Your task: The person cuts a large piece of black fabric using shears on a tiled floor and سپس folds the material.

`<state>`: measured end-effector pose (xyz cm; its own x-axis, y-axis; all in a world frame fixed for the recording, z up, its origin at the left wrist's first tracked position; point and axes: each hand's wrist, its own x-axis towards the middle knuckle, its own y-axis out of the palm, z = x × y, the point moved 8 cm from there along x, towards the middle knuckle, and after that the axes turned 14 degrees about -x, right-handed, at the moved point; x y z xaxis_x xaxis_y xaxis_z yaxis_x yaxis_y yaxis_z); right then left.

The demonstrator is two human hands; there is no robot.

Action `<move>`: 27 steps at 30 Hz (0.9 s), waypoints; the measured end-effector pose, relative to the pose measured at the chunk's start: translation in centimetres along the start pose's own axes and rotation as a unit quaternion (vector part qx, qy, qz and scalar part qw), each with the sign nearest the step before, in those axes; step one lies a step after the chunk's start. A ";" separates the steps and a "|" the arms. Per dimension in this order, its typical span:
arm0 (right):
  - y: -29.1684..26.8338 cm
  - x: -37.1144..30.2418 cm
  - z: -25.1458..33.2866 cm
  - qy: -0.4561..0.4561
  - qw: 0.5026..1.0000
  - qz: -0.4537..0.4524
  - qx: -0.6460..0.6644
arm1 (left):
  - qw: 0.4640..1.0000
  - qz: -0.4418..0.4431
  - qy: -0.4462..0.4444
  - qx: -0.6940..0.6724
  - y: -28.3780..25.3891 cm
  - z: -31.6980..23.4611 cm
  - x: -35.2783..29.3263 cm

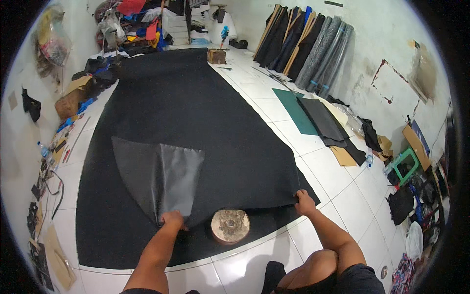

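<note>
The black cloth (196,108) lies spread on the tiled floor (323,171) in front of the hands, which are well apart: the right hand (305,203) pinches its near edge, the left hand (174,219) grips a shiny grey flap (178,171), perhaps the cloth's turned-over underside. Between them sits a round block (230,226); far beyond the right hand, rolls (318,49) lean against the wall (379,44).

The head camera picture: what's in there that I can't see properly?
In the head view:
White floor: the part under the black cloth, hidden by the cloth.
Round block: its underside, hidden by its own top and side.
Right hand: some fingers, hidden by the hand or cloth.
Stairs: their top, cut off by the upper edge.
Far-left heap: pieces too small and overlapping.
</note>
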<state>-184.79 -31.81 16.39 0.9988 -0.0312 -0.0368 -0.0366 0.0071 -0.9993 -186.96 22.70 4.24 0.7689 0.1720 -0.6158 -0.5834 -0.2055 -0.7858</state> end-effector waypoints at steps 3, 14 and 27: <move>0.7 0.9 0.7 0.001 1.000 -0.026 0.005 | 0.996 -0.070 0.008 -0.053 -0.2 4.1 4.2; 6.0 3.0 -9.2 0.256 0.956 -0.016 0.146 | 0.568 -0.393 0.044 -0.722 -8.2 13.3 -6.3; 5.9 7.0 -8.8 0.135 0.873 -0.155 0.442 | 0.210 -0.416 -0.062 -0.883 12.9 18.2 -15.7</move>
<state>-178.33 -40.76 10.17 0.9085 -0.4015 0.1155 0.3917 0.7223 -0.5700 -211.31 34.85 2.69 0.3353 0.8570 -0.3914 0.8297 -0.0719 0.5535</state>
